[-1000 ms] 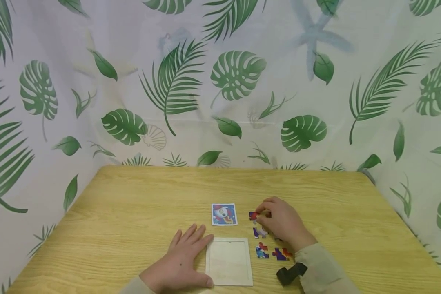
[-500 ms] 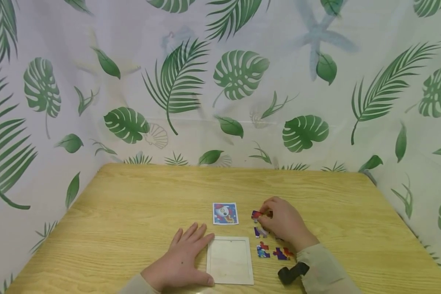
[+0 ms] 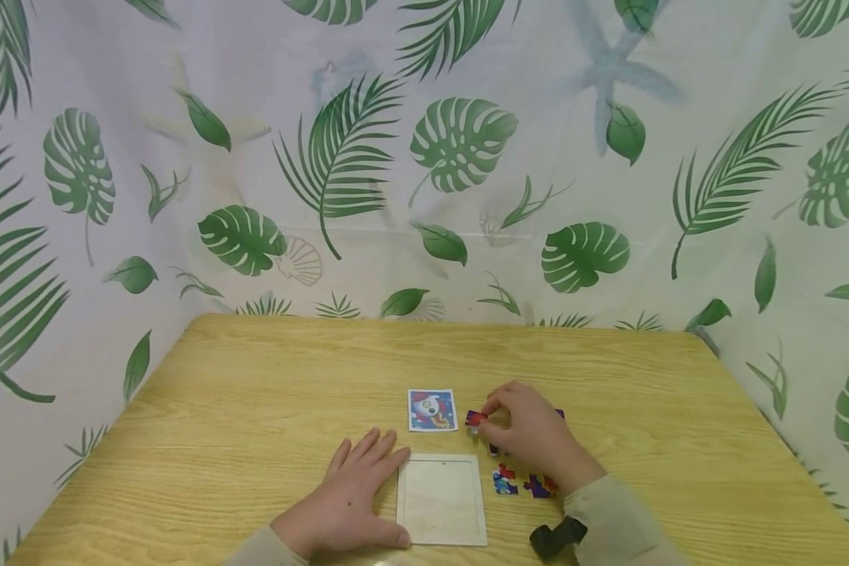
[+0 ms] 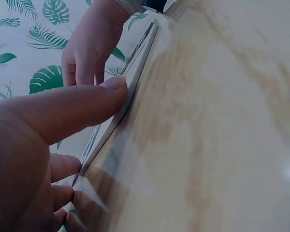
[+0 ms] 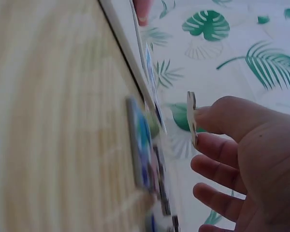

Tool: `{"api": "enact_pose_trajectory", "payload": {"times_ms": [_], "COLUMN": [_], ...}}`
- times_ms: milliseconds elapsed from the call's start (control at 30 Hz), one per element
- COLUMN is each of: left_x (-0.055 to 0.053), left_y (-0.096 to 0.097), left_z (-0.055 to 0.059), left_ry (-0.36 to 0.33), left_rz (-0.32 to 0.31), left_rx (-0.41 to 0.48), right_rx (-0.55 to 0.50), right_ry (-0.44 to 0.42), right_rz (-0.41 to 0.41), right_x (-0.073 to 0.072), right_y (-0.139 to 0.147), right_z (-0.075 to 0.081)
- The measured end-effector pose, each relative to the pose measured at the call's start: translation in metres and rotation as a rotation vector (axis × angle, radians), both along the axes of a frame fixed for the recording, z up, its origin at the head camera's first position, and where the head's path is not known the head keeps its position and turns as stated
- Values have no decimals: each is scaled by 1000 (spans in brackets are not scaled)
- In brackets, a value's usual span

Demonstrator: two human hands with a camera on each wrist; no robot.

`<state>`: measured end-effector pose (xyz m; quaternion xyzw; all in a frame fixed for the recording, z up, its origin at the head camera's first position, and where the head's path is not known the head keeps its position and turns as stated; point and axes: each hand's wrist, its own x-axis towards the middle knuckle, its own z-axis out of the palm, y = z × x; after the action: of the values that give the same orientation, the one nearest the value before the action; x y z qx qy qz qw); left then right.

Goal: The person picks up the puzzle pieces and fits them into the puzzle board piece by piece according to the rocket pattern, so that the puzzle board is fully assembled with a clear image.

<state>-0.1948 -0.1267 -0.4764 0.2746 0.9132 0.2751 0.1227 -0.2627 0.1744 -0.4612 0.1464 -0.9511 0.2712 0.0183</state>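
My right hand (image 3: pixel 531 436) pinches a red and dark blue jigsaw piece (image 3: pixel 475 420) between thumb and fingertips. The right wrist view shows this piece (image 5: pixel 191 116) edge-on, held up off the table. A shallow pale wooden puzzle tray (image 3: pixel 479 503) lies in front of me with a bare inside. Along its left side rests my left hand (image 3: pixel 350 499), fingers spread and straight; in the left wrist view its thumb (image 4: pixel 104 96) lies on the tray's edge. Just beyond the tray is a small picture card (image 3: pixel 432 410) with a white figure on blue.
Several more jigsaw pieces lie right of the tray, including a blue and red one (image 3: pixel 505 481) and a purple and orange one (image 3: pixel 538 486). My right hand partly hides others. A leaf-print curtain (image 3: pixel 424 236) surrounds the wooden table (image 3: pixel 290 369).
My right hand, first at the far-left piece among the loose ones, has moved left toward the picture card with that piece pinched. My left hand stays at the tray.
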Motion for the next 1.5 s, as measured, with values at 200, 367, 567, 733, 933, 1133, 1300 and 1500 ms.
{"api": "enact_pose_trajectory", "payload": {"times_ms": [200, 367, 567, 733, 933, 1133, 1300, 1500], "left_x": [0, 1, 2, 1, 1, 2, 3, 2], "left_y": [0, 0, 0, 0, 0, 0, 0, 0], "left_z": [-1, 0, 4, 5, 3, 3, 2, 1], "left_ry": [8, 13, 20, 9, 29, 36, 43, 50], "left_rz": [-2, -1, -3, 2, -2, -13, -27, -39], "left_rx": [1, -16, -28, -34, -44, -41, -34, -44], "right_rx": [-8, 7, 74, 123, 181, 200, 199, 198], "right_ry": [55, 75, 84, 59, 56, 72, 80, 92], "right_rz": [78, 179, 246, 271, 274, 268, 260, 255], "right_x": [13, 24, 32, 35, 35, 37, 37, 37], "right_y": [-24, -42, -59, -68, -71, -73, -73, -72], "right_z": [3, 3, 2, 1, -4, -6, -6, -7]}}
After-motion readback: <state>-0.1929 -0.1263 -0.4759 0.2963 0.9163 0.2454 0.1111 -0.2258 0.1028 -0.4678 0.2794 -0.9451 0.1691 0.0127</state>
